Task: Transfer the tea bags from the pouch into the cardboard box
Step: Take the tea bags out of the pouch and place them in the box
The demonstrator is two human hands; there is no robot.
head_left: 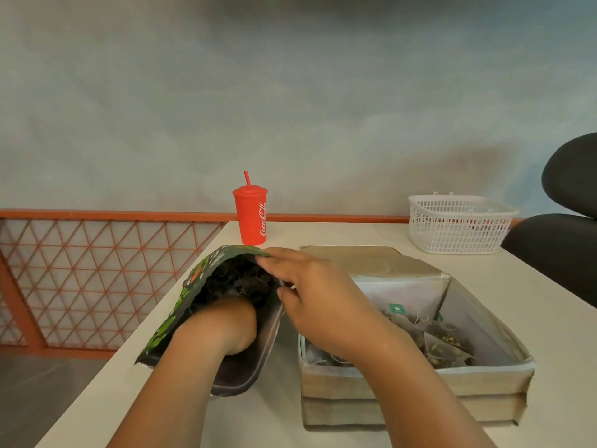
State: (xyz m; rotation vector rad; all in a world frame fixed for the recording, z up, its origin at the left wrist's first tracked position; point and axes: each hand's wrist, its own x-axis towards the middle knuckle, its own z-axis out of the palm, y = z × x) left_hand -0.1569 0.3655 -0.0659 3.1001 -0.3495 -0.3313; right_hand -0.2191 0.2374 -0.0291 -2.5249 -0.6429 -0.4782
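A dark pouch (181, 312) with a green print lies on the table with its mouth wide open towards me. Dark tea bags (239, 279) fill its inside. My left hand (232, 328) reaches into the pouch, and its fingers are hidden among the bags. My right hand (323, 295) grips the pouch's right rim between thumb and fingers and holds the mouth open. Just right of the pouch stands the open cardboard box (416, 383). Several pyramid tea bags (442, 341) lie in it, partly behind my right forearm.
A red cup with a straw (252, 215) stands behind the pouch near the table's far edge. A white plastic basket (458, 224) sits at the back right, beside a black chair (565, 247). An orange mesh railing (97, 270) runs past the table's left edge (135, 337).
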